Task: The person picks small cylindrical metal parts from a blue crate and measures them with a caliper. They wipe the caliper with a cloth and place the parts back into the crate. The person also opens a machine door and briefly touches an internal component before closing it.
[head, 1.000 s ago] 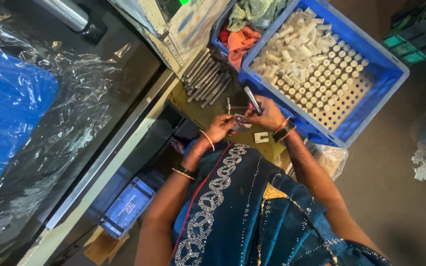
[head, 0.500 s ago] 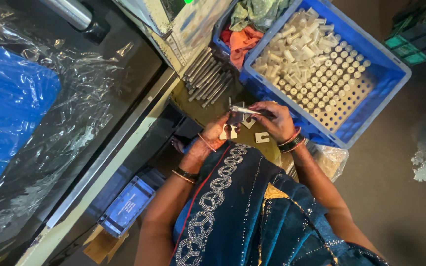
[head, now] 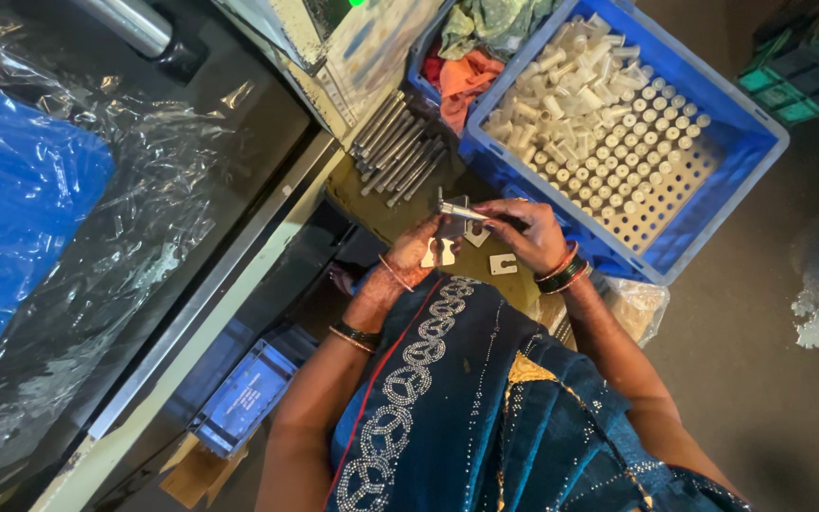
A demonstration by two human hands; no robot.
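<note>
Left hand [head: 421, 248] grips flat metal plates [head: 440, 248]; right hand [head: 523, 232] fingers pinch a thin metal rod [head: 462, 212] above them, over the desk [head: 381, 204], beside the blue crate [head: 713, 204].

Left hand [head: 421, 254] holding flat white plates [head: 440, 250] at frame centre, right hand [head: 526, 230] pinching a metal rod [head: 462, 211] above them, blue crate [head: 713, 180] of white tubes [head: 591, 114] upper right, steel rods [head: 393, 152] upper centre
</note>
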